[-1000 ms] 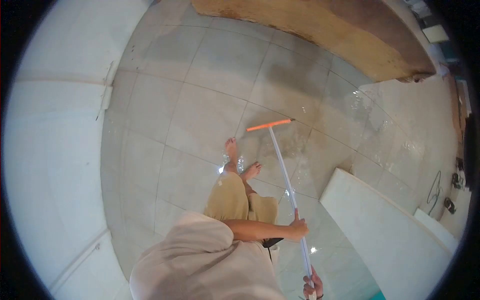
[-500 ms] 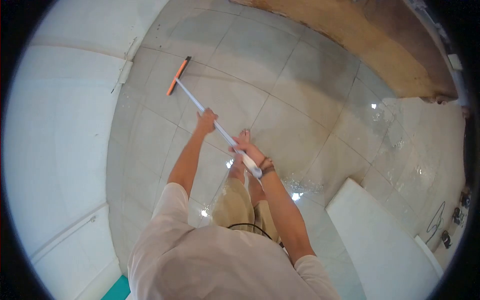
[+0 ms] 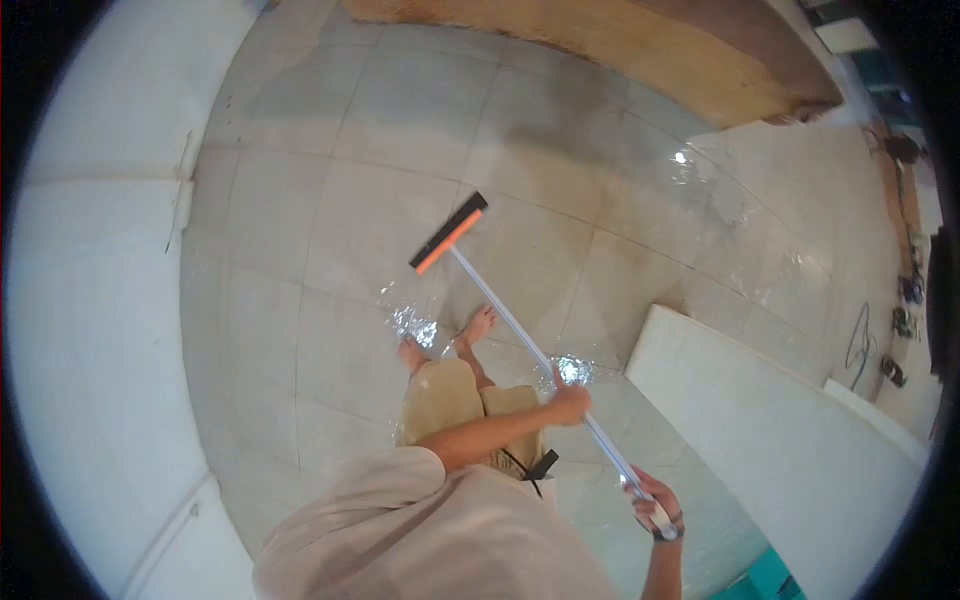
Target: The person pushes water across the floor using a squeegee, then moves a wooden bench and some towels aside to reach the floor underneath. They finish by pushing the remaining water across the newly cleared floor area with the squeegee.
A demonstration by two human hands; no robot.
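Note:
A squeegee with an orange and black head (image 3: 449,233) and a long pale pole (image 3: 507,316) slants across the wet tiled floor. My left hand (image 3: 570,403) is wrapped round the middle of the pole, in front of my shorts. Farther down to the right, my right hand (image 3: 655,500) grips the pole near its end, with a dark band at the wrist. The squeegee head is above my bare feet (image 3: 481,325) in the view, black edge facing away.
A white wall (image 3: 100,270) runs along the left. A brown and tan block (image 3: 620,50) spans the top. On the right stands a white partition (image 3: 740,400), with a cable (image 3: 860,335) and dark objects (image 3: 900,322) beyond. Water glistens on the tiles.
The squeegee head has come nearer to my feet and moved right. Both hands have moved right and down with the pole, and my view has shifted.

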